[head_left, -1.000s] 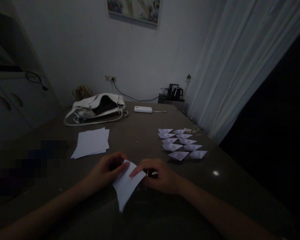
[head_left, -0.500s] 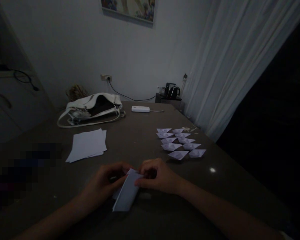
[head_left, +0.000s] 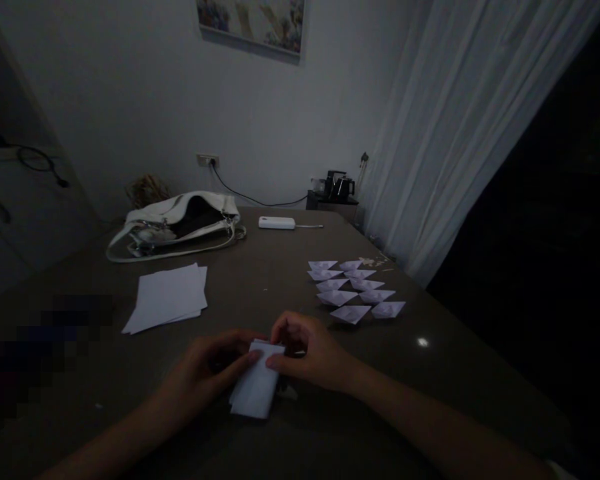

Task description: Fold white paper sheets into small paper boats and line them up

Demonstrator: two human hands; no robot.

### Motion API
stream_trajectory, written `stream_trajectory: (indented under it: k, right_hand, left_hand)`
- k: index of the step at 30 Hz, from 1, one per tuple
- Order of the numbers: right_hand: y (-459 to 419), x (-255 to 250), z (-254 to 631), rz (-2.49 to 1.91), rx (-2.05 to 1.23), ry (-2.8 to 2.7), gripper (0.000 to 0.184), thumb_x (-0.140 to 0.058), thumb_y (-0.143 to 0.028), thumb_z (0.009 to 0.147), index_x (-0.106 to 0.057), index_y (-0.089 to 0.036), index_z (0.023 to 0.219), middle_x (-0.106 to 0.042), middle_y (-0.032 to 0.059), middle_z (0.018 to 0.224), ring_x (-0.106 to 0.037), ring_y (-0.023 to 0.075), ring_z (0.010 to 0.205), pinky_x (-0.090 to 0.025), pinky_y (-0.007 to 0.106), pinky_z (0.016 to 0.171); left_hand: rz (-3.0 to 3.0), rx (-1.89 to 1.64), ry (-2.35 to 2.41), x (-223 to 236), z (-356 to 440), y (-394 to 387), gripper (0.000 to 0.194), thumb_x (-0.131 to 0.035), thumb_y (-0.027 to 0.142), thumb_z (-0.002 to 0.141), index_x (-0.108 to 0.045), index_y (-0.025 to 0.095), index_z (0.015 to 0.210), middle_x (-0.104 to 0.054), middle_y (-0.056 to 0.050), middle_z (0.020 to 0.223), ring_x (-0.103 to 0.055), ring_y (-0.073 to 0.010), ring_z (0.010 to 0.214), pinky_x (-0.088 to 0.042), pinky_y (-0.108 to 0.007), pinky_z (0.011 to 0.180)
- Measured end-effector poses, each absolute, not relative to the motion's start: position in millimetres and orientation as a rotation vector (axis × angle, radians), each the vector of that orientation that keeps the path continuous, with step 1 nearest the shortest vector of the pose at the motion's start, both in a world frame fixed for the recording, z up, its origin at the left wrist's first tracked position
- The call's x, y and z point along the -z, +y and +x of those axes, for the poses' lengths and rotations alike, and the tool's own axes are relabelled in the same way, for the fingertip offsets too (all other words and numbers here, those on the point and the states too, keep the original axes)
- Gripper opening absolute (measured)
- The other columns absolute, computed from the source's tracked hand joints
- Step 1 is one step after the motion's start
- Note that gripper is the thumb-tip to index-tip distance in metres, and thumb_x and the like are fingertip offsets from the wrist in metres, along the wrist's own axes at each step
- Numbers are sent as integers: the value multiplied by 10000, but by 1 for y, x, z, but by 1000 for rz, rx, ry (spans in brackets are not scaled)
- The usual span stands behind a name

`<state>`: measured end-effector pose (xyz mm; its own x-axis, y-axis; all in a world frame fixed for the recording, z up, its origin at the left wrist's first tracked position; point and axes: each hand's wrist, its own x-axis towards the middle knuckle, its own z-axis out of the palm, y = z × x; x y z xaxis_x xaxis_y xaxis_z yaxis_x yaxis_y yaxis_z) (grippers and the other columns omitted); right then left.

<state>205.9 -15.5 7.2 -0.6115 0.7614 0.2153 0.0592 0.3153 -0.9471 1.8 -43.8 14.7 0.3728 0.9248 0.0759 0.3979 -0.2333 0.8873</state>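
Observation:
Between my two hands is a folded white sheet of paper (head_left: 256,392), a narrow layered strip slanting toward me. My left hand (head_left: 213,370) pinches its upper left side, thumb on top and fingers behind. My right hand (head_left: 310,353) grips the upper right corner, with the thumb pressed on the front face and the fingers curled behind the edge. The paper hides some fingertips. Beyond my right hand, several folded paper boats (head_left: 350,315) stand in two rows. Left of them lies a small stack of white paper sheets (head_left: 170,299).
A brown table (head_left: 260,280) bears all this. Farther back are a white handbag (head_left: 180,217) and a white power bank (head_left: 277,223) with a short cable. Paper scraps (head_left: 373,262) lie near the right edge. A black kettle (head_left: 343,189) stands beyond, beside a white curtain (head_left: 430,133).
The folded paper has turned more face-up, and its upper end now looks wider and flatter between my thumbs. Both hands keep hold of it. The view has shifted slightly.

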Motion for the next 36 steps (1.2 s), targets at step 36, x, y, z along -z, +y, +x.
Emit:
stream_trajectory:
  k: [36]
  right_hand:
    - [-9,-10,209,-901,-1110,-2062,215,-634,-338,793,-574,-144,722,-535,-24,645,-475,77,573,-360,188,520]
  left_hand:
    - [1704,-875,1291,-19,3,-43,282,-592,412,780,-638,171,918,-727,-52,777,-670,-211,716,-510,-265,579]
